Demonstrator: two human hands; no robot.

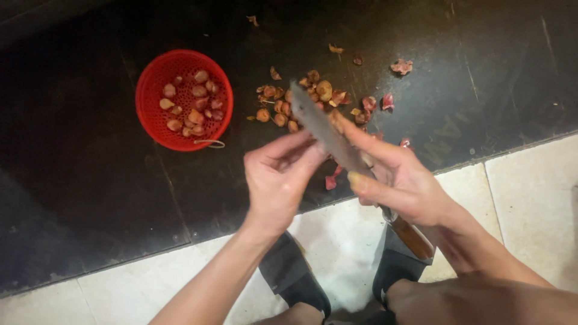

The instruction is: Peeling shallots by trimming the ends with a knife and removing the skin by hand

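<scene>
Red basket [150, 108] holds peeled shallots [191, 102].

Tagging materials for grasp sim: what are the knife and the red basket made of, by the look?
Knife: dull grey blade, likely metal; brown handle end below the right hand looks like wood. Red basket: probably moulded plastic, uniform matte red with a fine perforated mesh.

right hand [400, 180]: grips knife [328, 129] | left hand [280, 174]: at blade | shallots [301, 99] | red basket [147, 108]
</scene>
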